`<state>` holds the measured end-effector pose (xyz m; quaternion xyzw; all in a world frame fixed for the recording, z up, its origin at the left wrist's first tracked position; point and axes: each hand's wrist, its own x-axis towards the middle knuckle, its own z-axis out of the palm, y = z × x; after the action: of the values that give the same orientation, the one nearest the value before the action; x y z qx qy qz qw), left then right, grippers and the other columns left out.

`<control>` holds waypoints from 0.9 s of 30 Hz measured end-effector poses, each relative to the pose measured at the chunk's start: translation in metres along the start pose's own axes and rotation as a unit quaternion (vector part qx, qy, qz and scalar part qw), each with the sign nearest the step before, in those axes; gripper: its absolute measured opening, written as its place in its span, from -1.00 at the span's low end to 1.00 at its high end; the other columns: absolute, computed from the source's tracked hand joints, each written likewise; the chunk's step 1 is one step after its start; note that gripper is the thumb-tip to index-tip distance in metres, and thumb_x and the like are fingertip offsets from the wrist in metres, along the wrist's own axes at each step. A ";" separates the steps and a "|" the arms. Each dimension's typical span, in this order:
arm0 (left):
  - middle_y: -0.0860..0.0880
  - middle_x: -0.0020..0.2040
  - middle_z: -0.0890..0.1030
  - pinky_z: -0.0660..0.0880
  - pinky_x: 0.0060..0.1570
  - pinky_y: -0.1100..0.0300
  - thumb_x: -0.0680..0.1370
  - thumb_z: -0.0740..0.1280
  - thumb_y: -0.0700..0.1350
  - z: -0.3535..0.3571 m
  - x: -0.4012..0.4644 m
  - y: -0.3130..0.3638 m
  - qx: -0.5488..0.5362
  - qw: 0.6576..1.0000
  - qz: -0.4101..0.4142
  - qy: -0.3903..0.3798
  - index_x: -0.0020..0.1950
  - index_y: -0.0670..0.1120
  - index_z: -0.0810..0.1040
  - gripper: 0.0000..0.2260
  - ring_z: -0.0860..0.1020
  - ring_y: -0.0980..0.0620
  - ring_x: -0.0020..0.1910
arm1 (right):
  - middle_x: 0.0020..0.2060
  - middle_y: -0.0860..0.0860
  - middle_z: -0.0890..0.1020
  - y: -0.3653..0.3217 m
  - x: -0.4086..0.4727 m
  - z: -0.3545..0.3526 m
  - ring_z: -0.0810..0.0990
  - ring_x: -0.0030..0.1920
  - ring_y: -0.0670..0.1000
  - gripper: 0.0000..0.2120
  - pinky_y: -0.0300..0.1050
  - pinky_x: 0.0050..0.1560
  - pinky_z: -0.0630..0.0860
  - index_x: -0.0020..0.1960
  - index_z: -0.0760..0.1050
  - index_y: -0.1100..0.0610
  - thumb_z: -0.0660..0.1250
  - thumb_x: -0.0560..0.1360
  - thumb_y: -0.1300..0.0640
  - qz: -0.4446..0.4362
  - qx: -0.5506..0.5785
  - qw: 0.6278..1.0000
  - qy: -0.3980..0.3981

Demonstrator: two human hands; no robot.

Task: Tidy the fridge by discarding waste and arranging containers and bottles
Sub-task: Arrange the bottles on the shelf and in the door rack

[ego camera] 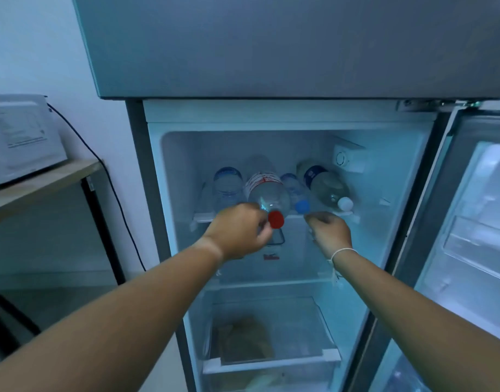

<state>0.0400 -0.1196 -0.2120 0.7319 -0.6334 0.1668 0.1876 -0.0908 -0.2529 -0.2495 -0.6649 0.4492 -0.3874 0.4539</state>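
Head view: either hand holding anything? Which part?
The left hand grips the red-capped bottle at its neck, just behind the red cap. The right hand is curled near the shelf edge; whether it holds anything cannot be told.

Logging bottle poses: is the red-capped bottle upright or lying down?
Lying down. The red-capped bottle rests on its side on the shelf, cap facing out, with the left hand at its neck.
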 end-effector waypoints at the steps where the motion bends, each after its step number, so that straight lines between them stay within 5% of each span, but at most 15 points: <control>1: -0.10 -0.12 0.60 0.47 -0.22 0.10 0.50 0.21 -0.01 -0.003 0.004 0.002 -0.013 1.000 -0.003 0.023 -0.17 -0.13 0.55 -0.77 0.54 -0.13 -0.09 | -0.15 0.16 0.60 -0.003 0.001 -0.002 0.57 -0.01 0.21 -0.75 -0.10 -0.05 0.46 0.00 0.59 0.22 0.28 0.47 0.07 -0.012 -0.011 1.000 0.009; 5: -0.10 0.14 0.53 0.47 0.04 0.07 0.48 0.26 0.01 -0.006 0.032 0.008 -0.069 0.995 -0.049 0.054 0.14 -0.08 0.52 -0.71 0.45 -0.11 0.17 | 0.19 0.08 0.58 -0.013 0.009 -0.005 0.53 0.18 0.12 -0.65 -0.21 0.04 0.32 0.25 0.51 0.12 0.30 0.48 0.07 -0.043 -0.006 0.999 0.028; 11: -0.02 0.45 0.22 0.36 0.32 -0.08 0.45 0.25 0.15 0.017 0.064 0.006 -0.053 0.992 -0.096 -0.064 0.44 0.09 0.20 -0.42 0.23 -0.14 0.41 | 0.33 0.09 0.49 -0.015 0.024 0.004 0.49 0.27 0.10 -0.57 -0.17 0.18 0.38 0.34 0.43 0.12 0.31 0.48 0.10 -0.072 -0.033 0.997 0.023; 16: 0.04 0.56 0.01 0.22 0.44 -0.09 0.42 0.25 0.21 0.034 0.076 -0.005 -0.057 0.984 -0.122 -0.119 0.49 0.16 0.05 -0.31 0.01 -0.11 0.53 | 0.14 0.17 0.61 -0.013 0.042 0.013 0.57 -0.05 0.10 -0.70 -0.17 -0.08 0.48 0.18 0.54 0.16 0.25 0.47 0.22 -0.114 -0.067 0.991 0.018; 19: 0.05 0.54 0.06 0.24 0.43 -0.10 0.42 0.24 0.17 0.042 0.075 -0.008 -0.095 0.982 -0.128 -0.098 0.46 0.16 0.10 -0.36 0.06 -0.11 0.51 | -0.11 0.17 0.63 -0.011 0.061 0.018 0.46 -0.34 -0.02 -0.90 -0.49 -0.45 0.35 -0.12 0.50 0.16 0.20 0.46 0.23 -0.133 -0.126 0.983 0.007; 21: 0.02 0.53 0.08 0.23 0.43 -0.08 0.44 0.22 0.13 0.046 0.074 -0.008 -0.105 0.983 -0.129 -0.076 0.45 0.14 0.13 -0.40 0.08 -0.13 0.50 | -0.13 0.15 0.61 -0.010 0.074 0.023 0.44 -0.37 -0.10 -0.90 -0.51 -0.46 0.33 -0.14 0.46 0.13 0.19 0.49 0.17 -0.122 -0.152 0.981 0.002; 24: -0.01 0.54 0.06 0.24 0.41 -0.06 0.46 0.19 0.11 0.050 0.071 -0.008 -0.089 0.986 -0.129 -0.059 0.45 0.12 0.12 -0.43 0.07 -0.15 0.50 | 0.23 0.16 0.56 -0.007 0.086 0.032 0.57 0.08 0.11 -0.63 -0.19 0.04 0.45 0.25 0.47 0.18 0.22 0.51 0.05 -0.096 -0.157 0.983 -0.030; 27: -0.02 0.54 0.05 0.24 0.37 -0.05 0.47 0.18 0.12 0.048 0.070 -0.008 -0.073 0.987 -0.130 -0.062 0.45 0.10 0.10 -0.43 0.08 -0.15 0.49 | 0.33 0.14 0.49 -0.008 0.087 0.037 0.49 0.27 0.14 -0.49 -0.17 0.09 0.38 0.40 0.34 0.16 0.28 0.48 0.07 -0.078 -0.148 0.985 -0.035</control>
<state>0.0582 -0.2029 -0.2207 0.8013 -0.5539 0.0487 0.2208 -0.0287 -0.3243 -0.2431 -0.7709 0.4324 -0.3276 0.3338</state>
